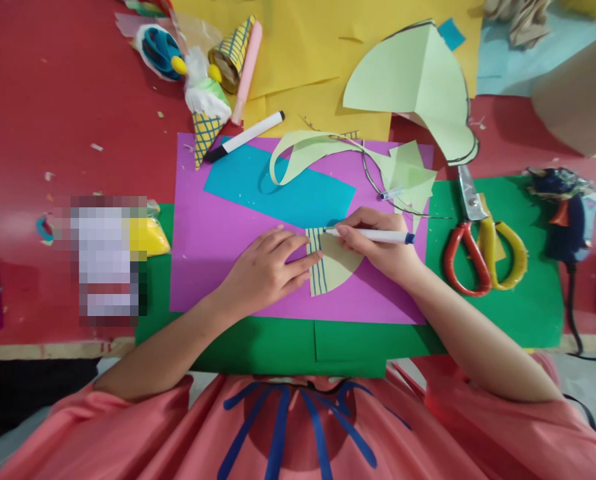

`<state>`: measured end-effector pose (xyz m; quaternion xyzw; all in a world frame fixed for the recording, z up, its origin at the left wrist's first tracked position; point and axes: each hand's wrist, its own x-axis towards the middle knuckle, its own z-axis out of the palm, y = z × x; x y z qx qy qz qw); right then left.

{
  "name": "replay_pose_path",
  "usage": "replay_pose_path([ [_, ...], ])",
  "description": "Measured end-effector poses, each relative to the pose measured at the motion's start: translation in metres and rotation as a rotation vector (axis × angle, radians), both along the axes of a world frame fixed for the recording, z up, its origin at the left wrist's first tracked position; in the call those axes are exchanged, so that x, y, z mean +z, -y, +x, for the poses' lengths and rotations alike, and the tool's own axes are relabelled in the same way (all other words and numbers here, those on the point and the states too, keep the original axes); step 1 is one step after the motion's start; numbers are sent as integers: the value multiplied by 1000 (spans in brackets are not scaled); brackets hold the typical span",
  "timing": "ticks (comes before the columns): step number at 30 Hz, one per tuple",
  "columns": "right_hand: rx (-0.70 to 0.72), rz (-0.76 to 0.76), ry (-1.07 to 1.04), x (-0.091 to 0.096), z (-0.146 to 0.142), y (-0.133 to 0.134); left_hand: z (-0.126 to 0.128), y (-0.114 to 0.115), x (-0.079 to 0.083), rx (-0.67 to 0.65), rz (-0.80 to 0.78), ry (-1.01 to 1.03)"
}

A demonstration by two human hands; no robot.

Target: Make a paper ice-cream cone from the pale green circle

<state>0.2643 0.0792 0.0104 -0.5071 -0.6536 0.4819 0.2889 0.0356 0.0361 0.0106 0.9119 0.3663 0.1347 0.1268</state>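
My right hand (378,243) is closed around a white marker (383,235) with a blue end, its tip touching a small pale green paper wedge (331,267). Blue lines run down the wedge's left part. My left hand (268,270) lies flat with fingers stretched out, pressing the wedge's left edge onto a purple sheet (218,227). A blue paper piece (278,190) lies on the purple sheet just beyond the hands.
Red and yellow scissors (478,247) lie on green paper (528,300) to the right, a glue gun (571,213) farther right. A black-capped marker (245,135), paper cone figures (213,93), a pale green cut sheet (418,80) and yellow paper (303,53) sit behind. A blurred item (108,260) rests left.
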Motion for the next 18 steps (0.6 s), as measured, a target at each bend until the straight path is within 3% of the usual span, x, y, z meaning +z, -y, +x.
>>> replay_pose_path([
  [9, -19, 4, -13, -2, 0, 2, 0, -1, -1, -7, 16, -4],
  [18, 68, 29, -1, -2, 3, 0, -1, -1, -2, -19, 15, 5],
])
